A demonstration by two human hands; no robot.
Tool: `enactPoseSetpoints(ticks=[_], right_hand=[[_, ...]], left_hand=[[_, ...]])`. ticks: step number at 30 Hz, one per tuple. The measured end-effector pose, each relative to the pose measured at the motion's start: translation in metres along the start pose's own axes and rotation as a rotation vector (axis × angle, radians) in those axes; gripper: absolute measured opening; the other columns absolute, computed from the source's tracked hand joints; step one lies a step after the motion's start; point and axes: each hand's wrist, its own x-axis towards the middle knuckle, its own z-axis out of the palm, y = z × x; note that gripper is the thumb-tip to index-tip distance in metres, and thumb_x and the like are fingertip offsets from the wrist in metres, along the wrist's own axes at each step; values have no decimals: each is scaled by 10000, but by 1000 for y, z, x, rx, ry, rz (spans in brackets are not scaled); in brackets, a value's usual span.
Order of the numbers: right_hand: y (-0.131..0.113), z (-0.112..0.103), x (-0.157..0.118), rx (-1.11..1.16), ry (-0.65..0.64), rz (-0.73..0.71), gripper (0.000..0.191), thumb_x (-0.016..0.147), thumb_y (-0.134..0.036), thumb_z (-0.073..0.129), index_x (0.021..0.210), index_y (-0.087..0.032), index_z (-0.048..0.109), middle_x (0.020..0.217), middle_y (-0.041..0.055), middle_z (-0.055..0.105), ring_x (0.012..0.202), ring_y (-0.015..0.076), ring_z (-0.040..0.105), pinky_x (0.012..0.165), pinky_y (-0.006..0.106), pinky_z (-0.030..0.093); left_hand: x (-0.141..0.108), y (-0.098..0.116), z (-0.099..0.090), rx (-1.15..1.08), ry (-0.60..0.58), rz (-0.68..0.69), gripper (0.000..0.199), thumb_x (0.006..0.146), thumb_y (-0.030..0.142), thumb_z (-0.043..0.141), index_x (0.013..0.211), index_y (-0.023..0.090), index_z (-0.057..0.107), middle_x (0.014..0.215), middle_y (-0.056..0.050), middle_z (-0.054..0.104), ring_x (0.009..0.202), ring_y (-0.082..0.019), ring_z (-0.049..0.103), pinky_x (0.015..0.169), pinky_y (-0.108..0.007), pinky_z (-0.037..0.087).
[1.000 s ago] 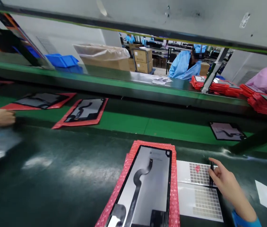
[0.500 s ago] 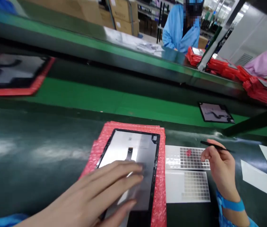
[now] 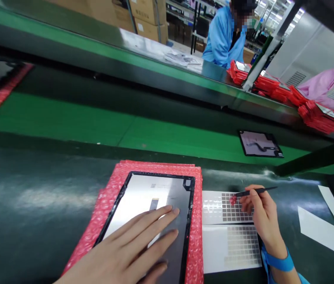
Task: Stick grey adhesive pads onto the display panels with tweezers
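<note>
My left hand [image 3: 140,246] lies flat, fingers stretched, over the back of a tablet-sized display panel [image 3: 167,189] with a black frame and silver middle. A short flat ribbon cable [image 3: 154,203] shows just beyond my fingertips. Under the panel is a stack of red bubble-wrap sheets [image 3: 196,221]. My right hand [image 3: 264,215] pinches a slim black stick-shaped tool [image 3: 255,191], whose exact kind I cannot make out. Its left end is over a white sheet with a grid of small dark squares [image 3: 228,213], near a red mark. A second sheet with paler squares [image 3: 217,246] lies below it.
Another panel [image 3: 261,144] lies on the green strip. At far left, one sits on red wrap [image 3: 7,90]. White paper pieces [image 3: 317,227] lie at right, near a dark post [image 3: 317,156]. Two people work beyond the raised shelf [image 3: 143,67], near red-wrapped stacks [image 3: 317,116].
My right hand has moved left, and the tool's left end has swung down towards the dark-square sheet. My left hand stays flat on the panel. The whole view has shifted slightly.
</note>
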Motion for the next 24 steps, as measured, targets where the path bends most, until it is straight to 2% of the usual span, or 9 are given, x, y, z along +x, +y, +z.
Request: enactPoseSetpoints(ticks=[3,6,8,11,14,18,20,24], right_hand=[[1,-3,1,-132,-11,23,357,1095,-535,492,998,-229,649,711,20,704,582,182,625,541,296,490],[-2,-7,3,-304,-33,-27,367,1088,-513,489,848,-253,589,695,-4,632,574,173,554,547,299,445],[-4,-9,4,-383,-93,-45,279,1049,-489,570,907,-254,623,720,-6,654,604,186,588,582,306,453],[-4,-11,6,-470,-261,-38,228,994,-470,660,1046,-249,686,867,36,761,765,240,714,704,329,502],[-5,-15,9,-533,-371,-36,249,1027,-477,613,937,-254,680,832,39,761,735,243,700,701,337,482],[-6,-19,12,-545,-370,-46,310,1073,-513,530,978,-251,666,805,31,726,688,230,642,669,338,465],[-6,-18,13,-540,-369,-36,311,1053,-538,573,1015,-245,668,827,34,731,705,231,644,667,335,475],[-12,-20,10,-543,-400,-33,342,991,-562,674,895,-235,685,710,2,664,633,203,579,612,317,450]], left_hand=[[5,1,-2,-4,22,6,455,976,146,563,1415,201,671,1660,-84,463,1541,-284,424,1227,-394,456],[8,2,-3,1,5,-1,430,989,165,554,1400,201,675,1655,-81,465,1564,-265,376,1240,-396,435],[9,4,-1,-5,2,-19,405,1004,175,541,1381,199,684,1641,-84,480,1566,-257,366,1247,-392,420],[6,6,6,-46,55,-75,370,1024,196,510,1339,204,705,1606,-78,524,1546,-244,392,1256,-371,398],[6,8,10,-90,93,-111,344,1028,231,507,1304,224,712,1568,-62,565,1506,-238,448,1254,-374,404],[13,6,2,-64,62,-55,346,988,192,528,1288,191,702,1526,-98,603,1437,-270,532,1185,-399,491],[15,5,-4,-65,53,-51,320,995,205,538,1266,187,708,1484,-103,639,1388,-282,579,1137,-400,527],[16,6,-7,-125,60,-96,279,1035,297,572,1253,192,711,1442,-104,663,1353,-292,599,1139,-400,501]])
